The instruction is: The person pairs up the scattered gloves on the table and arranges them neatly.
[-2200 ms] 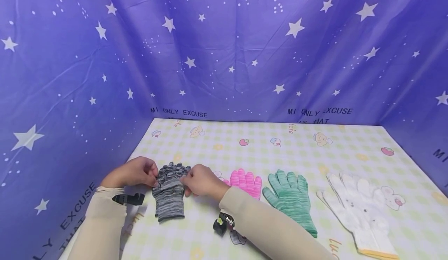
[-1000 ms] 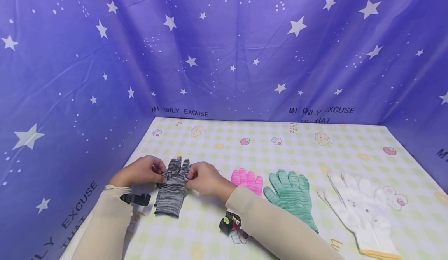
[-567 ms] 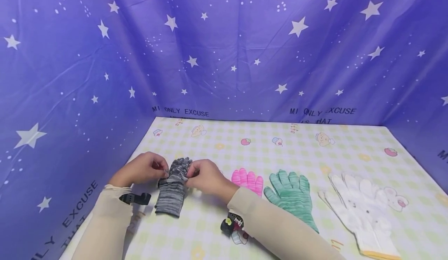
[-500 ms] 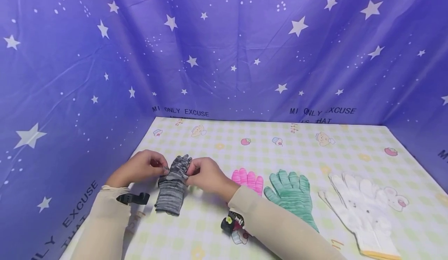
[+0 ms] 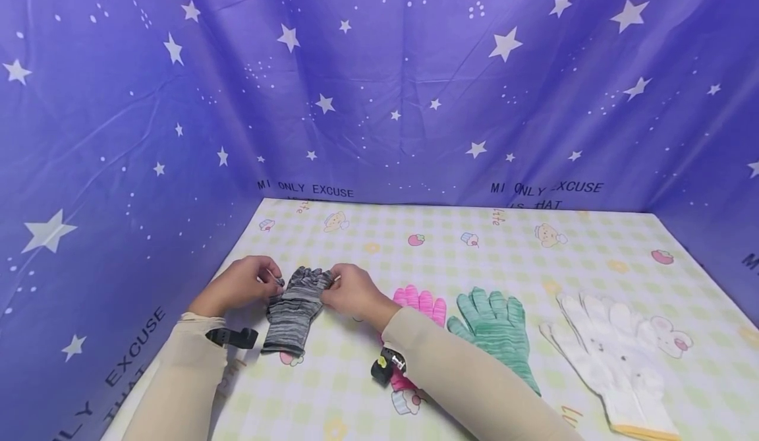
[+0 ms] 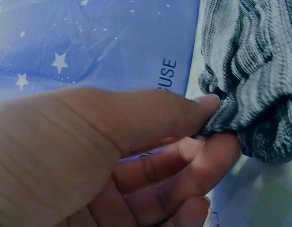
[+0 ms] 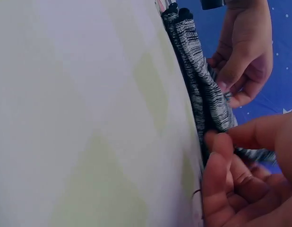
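A grey and black striped knit glove (image 5: 293, 312) lies at the left of the table, its cuff toward me and its fingers bunched at the far end. My left hand (image 5: 249, 283) pinches its left edge; in the left wrist view, thumb and fingertips squeeze a fold of the wrinkled knit (image 6: 264, 61). At the opposite edge, near the glove's finger bases, my right hand (image 5: 358, 293) pinches the fabric. The right wrist view shows two layers of the knit (image 7: 200, 66) lying one over the other, with the left hand (image 7: 247, 52) beyond.
Partly hidden by my right arm lies a pink glove (image 5: 420, 304). Right of it are a green glove (image 5: 495, 335) and white gloves (image 5: 613, 355) with a yellow cuff edge. The checked tablecloth (image 5: 379, 256) ends at a blue star-printed curtain (image 5: 391, 85).
The grey glove has shifted slightly away from me, and its bunched fingers have changed shape. My right hand has moved a little right and away along its edge. The other gloves stay put.
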A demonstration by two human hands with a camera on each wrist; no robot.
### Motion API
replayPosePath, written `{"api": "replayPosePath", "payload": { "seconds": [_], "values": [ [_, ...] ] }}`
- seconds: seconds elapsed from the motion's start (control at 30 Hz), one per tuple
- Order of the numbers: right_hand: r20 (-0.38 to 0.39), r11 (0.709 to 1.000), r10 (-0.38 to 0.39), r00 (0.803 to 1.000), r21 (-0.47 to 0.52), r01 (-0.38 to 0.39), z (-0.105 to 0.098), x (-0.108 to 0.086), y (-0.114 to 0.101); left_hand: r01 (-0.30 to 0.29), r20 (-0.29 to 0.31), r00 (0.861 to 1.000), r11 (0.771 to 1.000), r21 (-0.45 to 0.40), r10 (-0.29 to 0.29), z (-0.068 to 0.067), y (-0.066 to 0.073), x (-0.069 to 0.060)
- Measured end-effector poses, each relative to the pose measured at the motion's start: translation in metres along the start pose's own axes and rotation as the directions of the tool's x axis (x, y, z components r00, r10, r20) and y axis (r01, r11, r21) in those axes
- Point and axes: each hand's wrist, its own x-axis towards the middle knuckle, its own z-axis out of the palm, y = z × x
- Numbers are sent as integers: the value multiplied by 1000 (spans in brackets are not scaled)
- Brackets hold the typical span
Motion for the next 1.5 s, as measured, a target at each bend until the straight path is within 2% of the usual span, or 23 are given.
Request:
{"api": "replayPosePath", "payload": {
  "seconds": [0.1,0.2,0.27,0.33,0.43,0.5,0.57,0.67,0.8,0.9,0.97,1.03,1.13,1.2,1.33,1.5],
  "values": [
    [-32,994,3,999,-110,-7,-2,-3,-2,56,-4,998,998,-5,-56,2,1,0],
    [-75,955,-60,995,-293,35,-1,-9,-8,83,-13,997,996,32,-82,2,3,-2],
    [-88,902,-144,986,-422,94,1,-14,-13,96,-19,995,993,67,-95,2,6,-1],
    [-86,825,-242,966,-543,158,6,-19,-20,80,-26,997,990,118,-77,3,8,0],
    [-36,697,-357,934,-676,240,13,-25,-30,74,-38,997,984,164,-69,5,8,2],
    [31,622,-384,923,-729,284,18,-29,-36,76,-49,996,982,174,-69,7,7,3],
    [125,567,-373,919,-754,332,23,-32,-38,97,-58,994,981,168,-88,8,6,4],
    [241,511,-310,920,-773,375,29,-36,-38,109,-58,993,980,168,-100,10,5,6],
    [284,464,-254,925,-803,374,32,-38,-38,85,-79,995,964,252,-67,9,11,3],
    [287,437,-252,924,-819,373,33,-38,-39,52,-108,994,926,373,-12,6,26,-7],
    [292,421,-252,923,-825,377,33,-39,-40,8,-82,996,902,432,30,7,37,-16],
    [298,417,-246,922,-827,378,33,-40,-40,-68,-23,996,878,475,90,10,43,-25],
    [304,422,-234,923,-824,378,32,-42,-40,-149,52,989,865,479,141,19,44,-36],
    [307,427,-226,924,-822,378,31,-43,-39,-177,56,984,858,483,171,25,42,-39],
    [309,418,-225,924,-826,378,26,-46,-37,-186,48,981,858,479,186,32,43,-39],
    [326,407,-225,918,-825,393,20,-56,-37,-192,68,981,854,484,183,36,49,-42]
  ]
}}
